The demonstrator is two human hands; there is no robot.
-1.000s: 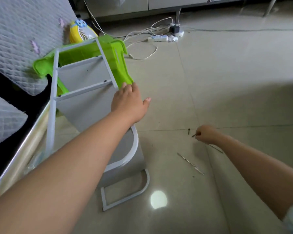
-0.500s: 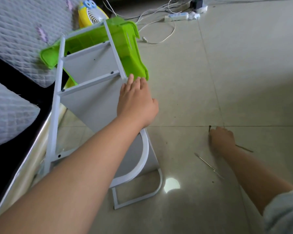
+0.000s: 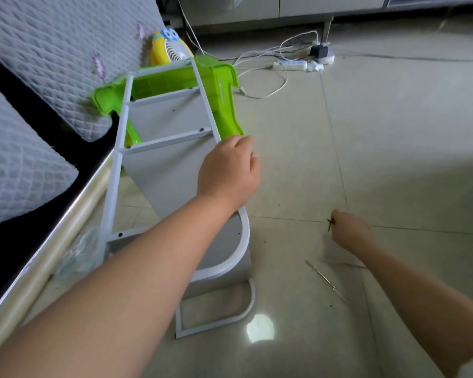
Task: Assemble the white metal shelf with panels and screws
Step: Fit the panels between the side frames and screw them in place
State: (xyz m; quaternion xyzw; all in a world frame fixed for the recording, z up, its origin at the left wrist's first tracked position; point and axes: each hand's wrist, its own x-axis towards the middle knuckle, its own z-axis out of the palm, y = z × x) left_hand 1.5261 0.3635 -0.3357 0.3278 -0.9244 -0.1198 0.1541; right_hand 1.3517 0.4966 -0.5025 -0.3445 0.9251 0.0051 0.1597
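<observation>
Now | left hand [image 3: 227, 170] grips shelf frame [image 3: 115, 186] | right hand [image 3: 348, 231] pinches screws [image 3: 330, 222]

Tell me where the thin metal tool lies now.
The thin metal tool lies on the floor tiles, lower right of the head view, just below the right hand.
</observation>
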